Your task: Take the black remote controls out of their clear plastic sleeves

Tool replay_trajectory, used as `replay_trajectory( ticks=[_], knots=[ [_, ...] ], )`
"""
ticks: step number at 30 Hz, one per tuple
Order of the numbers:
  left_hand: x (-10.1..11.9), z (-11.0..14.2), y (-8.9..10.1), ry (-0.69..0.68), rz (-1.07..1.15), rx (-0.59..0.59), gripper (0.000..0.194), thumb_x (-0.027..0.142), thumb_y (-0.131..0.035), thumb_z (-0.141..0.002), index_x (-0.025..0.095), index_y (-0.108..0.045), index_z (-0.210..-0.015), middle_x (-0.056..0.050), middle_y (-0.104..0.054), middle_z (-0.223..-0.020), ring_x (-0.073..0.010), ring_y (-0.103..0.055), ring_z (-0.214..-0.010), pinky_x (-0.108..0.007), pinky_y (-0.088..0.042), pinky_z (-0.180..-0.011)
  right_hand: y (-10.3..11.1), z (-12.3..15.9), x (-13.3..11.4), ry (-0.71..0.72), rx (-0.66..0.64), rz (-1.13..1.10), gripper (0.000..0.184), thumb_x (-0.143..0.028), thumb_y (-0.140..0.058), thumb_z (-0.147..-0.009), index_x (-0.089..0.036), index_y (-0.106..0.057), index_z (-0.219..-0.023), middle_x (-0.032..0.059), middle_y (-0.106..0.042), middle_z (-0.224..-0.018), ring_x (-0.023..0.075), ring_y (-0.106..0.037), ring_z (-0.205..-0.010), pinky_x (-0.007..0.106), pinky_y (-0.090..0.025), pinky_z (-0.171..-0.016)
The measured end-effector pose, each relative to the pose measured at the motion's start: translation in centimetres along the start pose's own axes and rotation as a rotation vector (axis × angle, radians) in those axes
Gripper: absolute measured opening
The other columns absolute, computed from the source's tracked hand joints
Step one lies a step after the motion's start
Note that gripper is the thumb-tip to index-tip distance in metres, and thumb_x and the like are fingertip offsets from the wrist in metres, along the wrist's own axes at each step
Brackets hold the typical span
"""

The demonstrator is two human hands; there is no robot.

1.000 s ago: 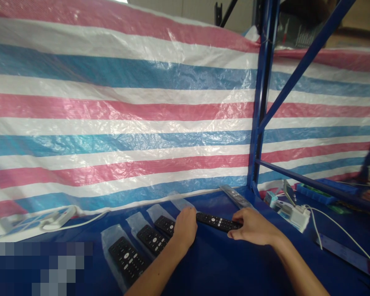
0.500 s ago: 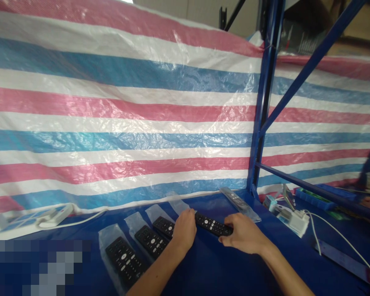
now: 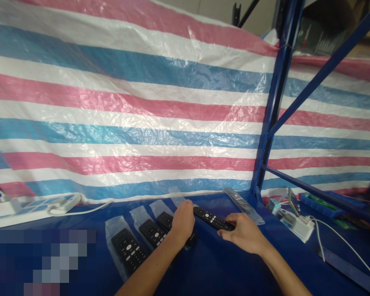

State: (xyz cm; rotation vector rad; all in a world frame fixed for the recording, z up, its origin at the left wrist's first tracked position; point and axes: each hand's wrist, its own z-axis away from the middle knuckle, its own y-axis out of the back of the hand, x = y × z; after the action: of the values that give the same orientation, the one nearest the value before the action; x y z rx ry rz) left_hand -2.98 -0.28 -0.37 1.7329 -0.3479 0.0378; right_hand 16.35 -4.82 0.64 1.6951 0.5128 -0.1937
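My right hand (image 3: 245,233) is closed around the lower end of a black remote control (image 3: 212,219), which slants down to the right above the table. At the remote's far end my left hand (image 3: 183,222) is closed in a pinch on a clear plastic sleeve (image 3: 176,197), part of which sticks out behind the knuckles. Left of that hand, several black remotes lie in a row, each on or in a clear sleeve: one remote (image 3: 128,246) nearest me, another remote (image 3: 152,231) beside it, and a third remote (image 3: 164,219) partly covered by my left hand.
A sleeved remote (image 3: 242,203) lies at the back right of the blue table (image 3: 216,263). White power strips (image 3: 64,203) with cable stand at the left. Right of the blue rack post (image 3: 267,144) are white chargers (image 3: 300,226) and a blue tray (image 3: 320,205). Striped sheeting hangs behind.
The view has shifted slightly, so the table things sit further right. The held remote's end has come slightly nearer my left hand, and more of the third remote's lower end shows.
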Motion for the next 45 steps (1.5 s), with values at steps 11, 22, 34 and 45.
replay_trajectory(
  ticks=[11, 22, 34, 45],
  knots=[
    [2.2, 1.9, -1.2, -0.160, -0.013, 0.037, 0.043, -0.008, -0.034, -0.078, 0.013, -0.057, -0.107, -0.010, -0.059, -0.111, -0.0201, -0.052, -0.108, -0.032, -0.040, -0.095, -1.1, 0.0, -1.0, -0.044, 0.048, 0.018, 0.022, -0.041, -0.064, -0.068, -0.020, -0.063, -0.061, 0.0013, -0.066, -0.068, 0.0163, -0.059, -0.063, 0.024, -0.031, -0.054],
    [2.9, 2.4, -1.3, -0.173, 0.089, -0.032, 0.029, 0.004, -0.038, -0.083, 0.013, -0.058, -0.102, -0.010, -0.061, -0.105, -0.0213, -0.055, -0.102, -0.030, -0.041, -0.091, -1.9, -0.4, -0.8, 0.017, -0.057, -0.103, 0.027, -0.043, -0.059, -0.075, -0.018, -0.066, -0.069, 0.0027, -0.066, -0.071, 0.0175, -0.058, -0.068, 0.024, -0.034, -0.058],
    [4.1, 3.6, -1.0, -0.278, 0.185, -0.084, 0.028, 0.005, -0.037, -0.083, 0.010, -0.060, -0.099, -0.012, -0.062, -0.101, -0.0232, -0.057, -0.097, -0.034, -0.044, -0.088, -2.5, -1.3, 0.5, 0.068, -0.070, -0.238, 0.017, -0.028, -0.056, -0.076, -0.017, -0.061, -0.064, -0.0001, -0.059, -0.063, 0.0159, -0.053, -0.063, 0.024, -0.035, -0.058],
    [5.3, 7.9, -3.9, -0.334, 0.188, -0.103, 0.028, 0.015, -0.044, -0.089, 0.015, -0.057, -0.114, -0.009, -0.061, -0.113, -0.0219, -0.056, -0.104, -0.031, -0.046, -0.087, 0.1, -1.2, 2.2, 0.071, -0.119, -0.260, 0.025, -0.027, -0.056, -0.072, -0.020, -0.066, -0.094, 0.0034, -0.067, -0.086, 0.0184, -0.061, -0.076, 0.027, -0.046, -0.069]
  ],
)
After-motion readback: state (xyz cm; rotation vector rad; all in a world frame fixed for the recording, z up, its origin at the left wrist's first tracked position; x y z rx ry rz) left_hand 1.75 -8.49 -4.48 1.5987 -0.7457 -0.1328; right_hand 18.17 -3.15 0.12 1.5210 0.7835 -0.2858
